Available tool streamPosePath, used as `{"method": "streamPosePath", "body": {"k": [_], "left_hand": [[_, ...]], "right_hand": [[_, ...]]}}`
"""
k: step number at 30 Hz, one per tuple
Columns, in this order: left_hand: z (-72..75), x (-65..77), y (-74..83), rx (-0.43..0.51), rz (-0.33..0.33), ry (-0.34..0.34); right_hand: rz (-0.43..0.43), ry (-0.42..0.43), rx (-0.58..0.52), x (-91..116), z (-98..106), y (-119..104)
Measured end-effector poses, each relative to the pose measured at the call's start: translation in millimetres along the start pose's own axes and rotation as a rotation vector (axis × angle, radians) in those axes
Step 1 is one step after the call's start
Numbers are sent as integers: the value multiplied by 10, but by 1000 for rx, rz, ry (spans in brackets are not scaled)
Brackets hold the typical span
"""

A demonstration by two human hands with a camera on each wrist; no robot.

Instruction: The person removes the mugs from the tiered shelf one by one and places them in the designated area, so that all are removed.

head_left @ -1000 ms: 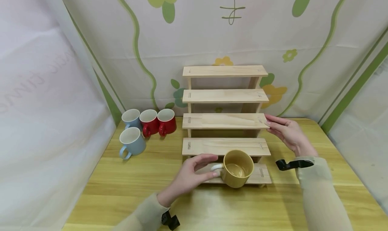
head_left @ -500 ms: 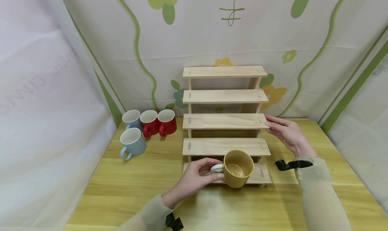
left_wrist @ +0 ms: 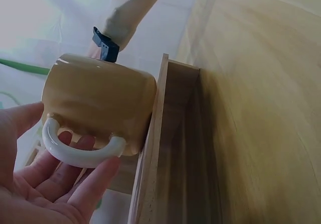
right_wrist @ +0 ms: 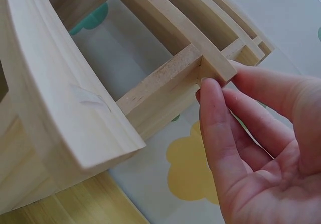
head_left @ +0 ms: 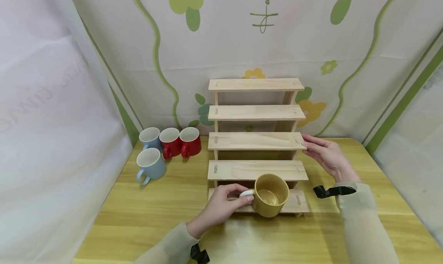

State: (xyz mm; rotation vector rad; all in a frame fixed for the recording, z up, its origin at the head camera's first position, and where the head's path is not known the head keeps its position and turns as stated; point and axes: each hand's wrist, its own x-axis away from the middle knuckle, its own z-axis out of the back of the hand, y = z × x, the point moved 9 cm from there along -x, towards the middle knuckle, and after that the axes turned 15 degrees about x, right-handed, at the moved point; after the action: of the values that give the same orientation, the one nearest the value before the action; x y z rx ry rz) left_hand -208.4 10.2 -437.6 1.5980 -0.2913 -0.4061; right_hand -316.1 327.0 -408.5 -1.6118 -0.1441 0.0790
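Observation:
A mustard-yellow mug with a white handle stands upright on the lowest step of a stepped wooden shelf. At the mug's left side, my left hand holds the handle, fingers reaching behind its loop in the left wrist view. My right hand pinches the right end of the middle step between thumb and fingers. That grip shows closely in the right wrist view, at the corner of the wooden board.
Two red mugs and two light-blue mugs stand on the wooden table, left of the shelf. A printed cloth wall rises behind, with more cloth at both sides.
My left hand has moved right and its fingers have closed around the mug's handle. The mug and my right hand keep their places; the head view has tilted slightly.

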Motion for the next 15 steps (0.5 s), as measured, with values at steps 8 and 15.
{"method": "streamPosePath", "body": {"k": [8,15], "left_hand": [[14,-28,-27,-39,-17,10],[1,-43,-38,-22,-21,-5]], "right_hand": [[10,2,-13,12,-15,8],[11,0,-17,18,-14,14]]}}
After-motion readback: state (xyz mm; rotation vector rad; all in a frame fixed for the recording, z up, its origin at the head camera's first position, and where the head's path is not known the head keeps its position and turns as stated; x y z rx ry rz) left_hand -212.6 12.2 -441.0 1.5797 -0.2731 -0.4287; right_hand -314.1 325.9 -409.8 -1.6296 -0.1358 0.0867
